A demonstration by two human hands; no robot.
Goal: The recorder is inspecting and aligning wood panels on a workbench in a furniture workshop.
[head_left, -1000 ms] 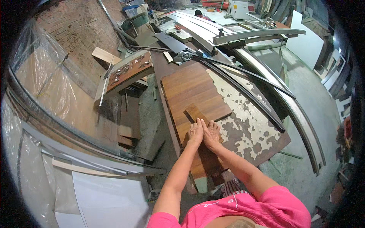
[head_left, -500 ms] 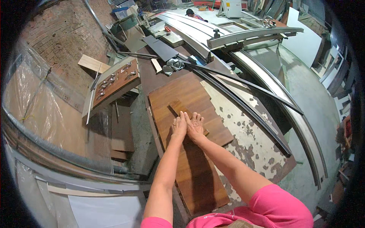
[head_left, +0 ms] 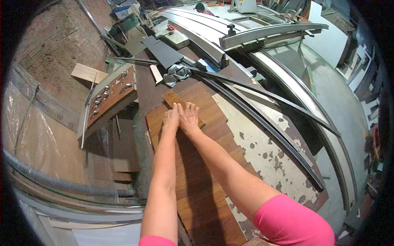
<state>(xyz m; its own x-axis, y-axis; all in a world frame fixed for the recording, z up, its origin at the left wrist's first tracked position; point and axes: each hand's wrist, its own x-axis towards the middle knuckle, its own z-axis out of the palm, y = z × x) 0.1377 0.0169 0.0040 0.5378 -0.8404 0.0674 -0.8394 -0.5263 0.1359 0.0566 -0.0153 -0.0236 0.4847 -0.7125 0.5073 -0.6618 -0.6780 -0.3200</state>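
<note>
A short brown wooden strip (head_left: 170, 98) lies at a slant on wide brown wood-grain boards (head_left: 219, 131), which rest on the workbench. My left hand (head_left: 170, 119) presses on the strip from above, its fingers laid over the wood. Beside it, touching at the thumbs, my right hand (head_left: 188, 117) lies on the same strip with fingers stretched and spread. Both palms face down, so the strip's middle is covered. Both arms reach far out over the boards.
A grey cloth (head_left: 176, 75) and a dark flat panel (head_left: 162, 51) lie beyond the boards. Long dark metal bars (head_left: 262, 123) cross the bench at right. On the left stands a tilted board with metal fittings (head_left: 113, 96). A person (head_left: 201, 8) is far off.
Both hands have slid the wooden strip farther away, toward the far end of the boards. My arms reach out more, and the whole view has shifted a little.
</note>
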